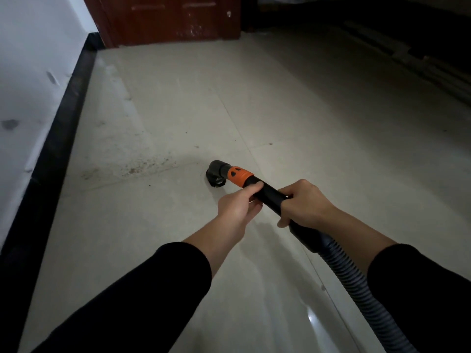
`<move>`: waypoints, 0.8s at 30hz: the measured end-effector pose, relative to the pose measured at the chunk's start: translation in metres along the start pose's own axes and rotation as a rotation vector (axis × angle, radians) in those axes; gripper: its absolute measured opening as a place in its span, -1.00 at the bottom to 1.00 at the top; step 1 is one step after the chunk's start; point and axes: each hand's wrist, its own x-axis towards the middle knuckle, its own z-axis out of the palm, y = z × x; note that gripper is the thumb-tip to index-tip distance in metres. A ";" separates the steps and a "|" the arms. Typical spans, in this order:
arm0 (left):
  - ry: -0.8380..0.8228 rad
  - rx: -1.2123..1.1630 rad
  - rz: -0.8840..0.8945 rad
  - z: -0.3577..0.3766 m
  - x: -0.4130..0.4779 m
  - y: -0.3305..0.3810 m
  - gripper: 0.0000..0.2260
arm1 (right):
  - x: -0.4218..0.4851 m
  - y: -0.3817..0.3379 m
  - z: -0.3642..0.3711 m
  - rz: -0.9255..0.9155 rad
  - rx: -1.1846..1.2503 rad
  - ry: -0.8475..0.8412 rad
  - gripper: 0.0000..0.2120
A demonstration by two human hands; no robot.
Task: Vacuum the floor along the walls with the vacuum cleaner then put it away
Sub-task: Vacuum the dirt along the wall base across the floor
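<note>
Wrapping the vacuum wand (270,193), left grip (237,205) and right grip (303,202) sit just behind its brush nozzle (216,174).

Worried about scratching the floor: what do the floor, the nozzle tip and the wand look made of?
Floor: pale glazed tile, probably ceramic; grout lines and a glossy reflection show. Nozzle tip: dark matte plastic elbow, seemingly with short bristles underneath; dim light leaves that unsure. Wand: smooth black plastic, slight sheen.
</note>
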 end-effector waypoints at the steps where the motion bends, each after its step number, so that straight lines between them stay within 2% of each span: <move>1: -0.002 -0.009 -0.001 0.001 0.002 0.003 -0.74 | 0.002 -0.003 0.000 0.004 0.005 0.007 -0.74; 11: -0.040 -0.088 -0.022 -0.009 0.024 0.018 -0.78 | 0.021 -0.016 0.017 0.034 0.055 0.050 -0.79; 24: 0.034 -0.129 -0.014 -0.031 0.027 0.033 -0.81 | 0.032 -0.039 0.034 0.006 0.108 0.045 -0.82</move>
